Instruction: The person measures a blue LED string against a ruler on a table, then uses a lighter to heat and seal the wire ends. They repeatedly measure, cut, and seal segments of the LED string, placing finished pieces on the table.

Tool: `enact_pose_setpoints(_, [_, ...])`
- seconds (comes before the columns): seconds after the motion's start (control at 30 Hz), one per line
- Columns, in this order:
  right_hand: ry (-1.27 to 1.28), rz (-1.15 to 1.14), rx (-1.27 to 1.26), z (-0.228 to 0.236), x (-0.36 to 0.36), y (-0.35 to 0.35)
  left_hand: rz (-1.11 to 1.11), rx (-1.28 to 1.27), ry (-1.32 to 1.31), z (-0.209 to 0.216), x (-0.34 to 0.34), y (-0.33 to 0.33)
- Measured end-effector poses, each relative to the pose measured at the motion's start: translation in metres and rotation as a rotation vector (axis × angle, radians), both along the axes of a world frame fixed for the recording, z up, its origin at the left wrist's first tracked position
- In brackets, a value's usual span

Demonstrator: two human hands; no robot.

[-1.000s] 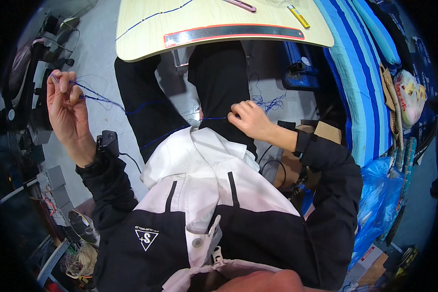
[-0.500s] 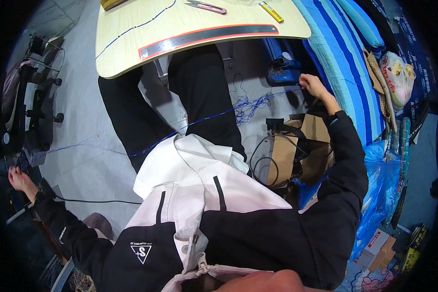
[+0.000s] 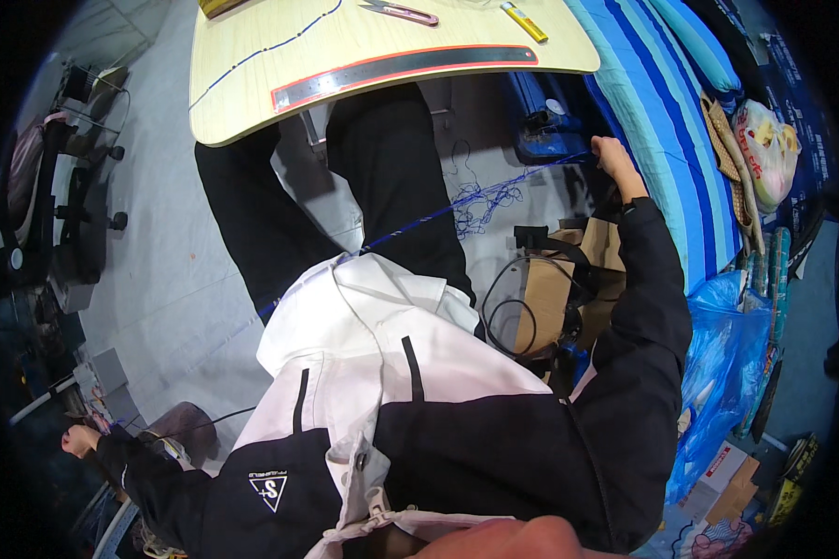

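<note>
A blue cord (image 3: pixel 410 226) runs slantwise over my lap, drawn out between my two widely spread hands. My right hand (image 3: pixel 615 158), far out at the right beside the striped bedding, is closed on its upper end. Low at the far left, my left hand (image 3: pixel 81 441) is closed too; the cord thins and blurs toward it, and its end there is hard to make out. Loose blue threads hang in a tangle (image 3: pixel 475 210) below the taut part, right of my knees.
Ahead stands a pale wooden table (image 3: pixel 242 98) with a ruler (image 3: pixel 401 74), pink-handled thread snips (image 3: pixel 401 12), a yellow tube (image 3: pixel 524 21) and a beaded blue cord (image 3: pixel 268 49). Cardboard boxes (image 3: pixel 543 303) and a black cable lie at right, beside blue striped bedding (image 3: pixel 662 121).
My left hand has swung down and slightly inward, toward my body. My right hand has shifted a little right, and the cord has moved with them.
</note>
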State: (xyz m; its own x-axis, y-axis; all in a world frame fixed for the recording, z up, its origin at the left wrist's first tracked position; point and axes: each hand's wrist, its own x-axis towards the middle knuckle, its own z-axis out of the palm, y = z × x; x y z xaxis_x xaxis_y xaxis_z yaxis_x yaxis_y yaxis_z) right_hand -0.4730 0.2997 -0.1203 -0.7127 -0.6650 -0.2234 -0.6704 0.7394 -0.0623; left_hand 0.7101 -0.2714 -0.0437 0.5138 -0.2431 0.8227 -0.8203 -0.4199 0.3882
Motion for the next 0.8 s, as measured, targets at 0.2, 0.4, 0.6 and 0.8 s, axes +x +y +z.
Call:
enact_pose_setpoints(0.2, [0.466,0.317,0.241,-0.037,-0.003,-0.001,-0.479,0.160,0.550,0.025,-0.078,0.049])
enact_pose_setpoints(0.4, [-0.357,0.243,0.843,0.004,0.121,-0.129,-1.384,0.141,1.147,0.079,-0.270,0.078])
enact_pose_setpoints(0.6, [-0.399,1.110,-0.425,0.100,0.351,-0.236,-1.608,0.394,1.077,0.119,-0.437,0.130])
enact_pose_setpoints(0.8, [-1.070,0.923,-1.049,0.149,0.485,-0.295,-1.888,0.668,1.090,0.142,-0.512,0.184])
